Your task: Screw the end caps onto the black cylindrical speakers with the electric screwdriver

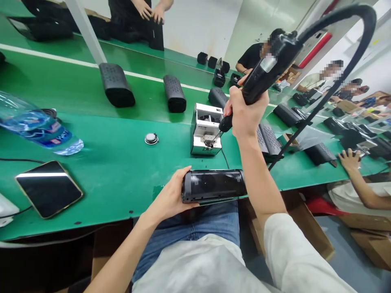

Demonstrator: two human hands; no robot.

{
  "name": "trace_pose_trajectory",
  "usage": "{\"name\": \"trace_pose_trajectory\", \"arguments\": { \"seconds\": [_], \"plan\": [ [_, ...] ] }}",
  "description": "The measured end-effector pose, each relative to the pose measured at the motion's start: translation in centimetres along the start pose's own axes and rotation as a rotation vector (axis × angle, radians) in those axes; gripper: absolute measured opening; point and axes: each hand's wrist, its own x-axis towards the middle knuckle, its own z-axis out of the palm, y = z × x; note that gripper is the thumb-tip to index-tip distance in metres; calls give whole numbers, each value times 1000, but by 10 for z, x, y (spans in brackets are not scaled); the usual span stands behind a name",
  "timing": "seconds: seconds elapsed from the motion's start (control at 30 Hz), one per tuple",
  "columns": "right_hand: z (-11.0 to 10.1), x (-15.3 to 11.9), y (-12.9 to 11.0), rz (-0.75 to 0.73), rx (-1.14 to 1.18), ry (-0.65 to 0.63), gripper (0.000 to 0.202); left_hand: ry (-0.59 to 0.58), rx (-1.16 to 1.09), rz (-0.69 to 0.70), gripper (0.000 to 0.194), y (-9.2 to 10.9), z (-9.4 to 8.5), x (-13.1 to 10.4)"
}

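My right hand [249,108] is wrapped round a black electric screwdriver [259,75], which slants down to the left. Its tip meets the pickup plate at the front of a white screw feeder [207,132]; whether a screw sits on the bit is too small to tell. With my left hand [171,193] I grip the left end of a glossy black cylindrical speaker body [215,184], lying sideways at the table's near edge. My right forearm passes over its right end. Left of the feeder lies a small round silver part [151,138].
A water bottle [39,126] and a phone [49,189] lie at the left. Black speaker housings [117,85] stand along the green table [116,162]. The screwdriver's thick cable [339,87] loops down at the right. Co-workers sit at the right; another person's hands [152,11] show across the table.
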Motion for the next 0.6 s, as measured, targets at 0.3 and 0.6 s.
{"name": "trace_pose_trajectory", "arguments": {
  "seconds": [0.3, 0.6],
  "plan": [
    [-7, 5, 11, 6, -98, -27, 41, -14, 12, -6, 128, 1, -2, 0],
    [-1, 37, 21, 329, -13, -158, 40, -16, 18, -13, 125, 2, -3, 1]
  ]
}}
